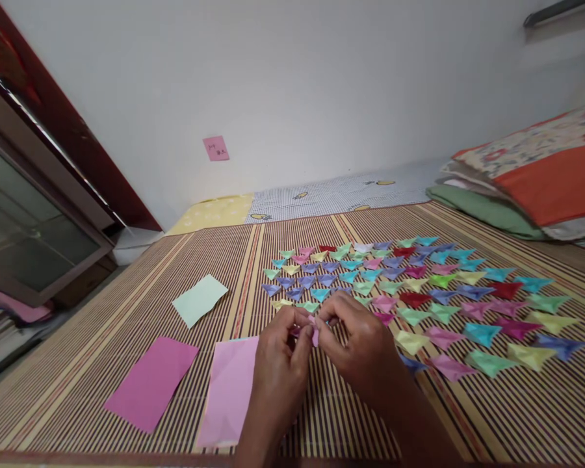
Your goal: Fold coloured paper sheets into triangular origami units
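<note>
Between my two hands is a small folded piece of pink paper, mostly covered by the fingers. My left hand pinches it from one side, thumb against forefinger. From the other side my right hand grips it with thumb and fingertips. Beside my left wrist lies a stack of light pink paper sheets. Past my right hand, rows of folded paper boats or birds in many colours spread over the striped mat; I cannot tell their exact kind.
A magenta sheet and a pale green sheet lie on the left of the mat. Folded bedding is piled at the back right. A pink note sticks to the white wall. A glass-paned cabinet stands at left.
</note>
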The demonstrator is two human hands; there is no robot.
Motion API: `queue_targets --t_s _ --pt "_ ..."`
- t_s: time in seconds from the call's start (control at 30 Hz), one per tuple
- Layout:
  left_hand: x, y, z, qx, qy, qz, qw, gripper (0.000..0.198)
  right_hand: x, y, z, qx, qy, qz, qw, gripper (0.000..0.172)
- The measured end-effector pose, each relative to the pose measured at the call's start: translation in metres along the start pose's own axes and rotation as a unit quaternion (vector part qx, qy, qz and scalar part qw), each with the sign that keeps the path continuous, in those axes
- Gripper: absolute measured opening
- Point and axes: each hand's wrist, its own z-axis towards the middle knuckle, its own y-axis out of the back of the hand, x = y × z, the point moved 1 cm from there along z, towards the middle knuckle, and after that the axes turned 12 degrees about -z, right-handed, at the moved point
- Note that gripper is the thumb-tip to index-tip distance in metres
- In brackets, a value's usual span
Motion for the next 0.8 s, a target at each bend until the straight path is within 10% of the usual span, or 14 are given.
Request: queue_targets --t_s 0.43,0.8 --pt "0.002 -0.001 0.002 -0.037 -0.069 0.116 0.990 0.018 -0.005 0.001 0.000 0.010 0.014 -0.030 0.999 0.017" --pt "0.006 -0.006 0.002 -0.005 -0.131 0.147 0.980 0.023 -0.010 -0.001 -0.002 0.017 -0.152 -0.032 0.988 0.011"
